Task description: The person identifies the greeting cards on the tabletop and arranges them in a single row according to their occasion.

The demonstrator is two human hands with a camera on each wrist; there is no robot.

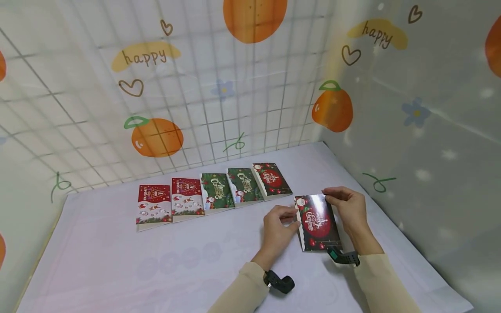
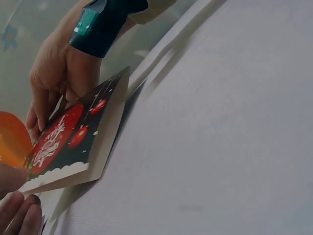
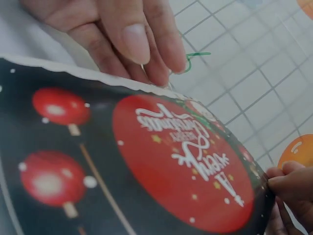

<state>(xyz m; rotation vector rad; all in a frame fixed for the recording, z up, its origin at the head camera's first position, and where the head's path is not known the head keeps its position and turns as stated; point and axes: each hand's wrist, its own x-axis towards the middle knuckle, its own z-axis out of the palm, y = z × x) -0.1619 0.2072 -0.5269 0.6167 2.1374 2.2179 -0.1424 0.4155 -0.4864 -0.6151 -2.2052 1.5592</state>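
Observation:
A folded Christmas card (image 1: 318,224), dark with a big red bauble and white lettering, is tilted over the white table at the right. At its left edge my left hand (image 1: 278,232) holds it by the fingertips, thumb toward the front and fingers partly behind. My right hand (image 1: 350,213) pinches the upper right corner between thumb and fingers. In the left wrist view the card (image 2: 73,132) shows its pale inside, its two leaves slightly apart. From the right wrist, the left hand's fingertips (image 3: 134,44) appear right at the white scalloped edge.
A slanting row of cards lies toward the back: two red-and-white cards (image 1: 153,204), two green cards (image 1: 217,191) and one dark card with a red bauble (image 1: 272,179). Behind stands a grid wall under a printed curtain (image 1: 235,113); another curtain (image 1: 430,152) borders the right side.

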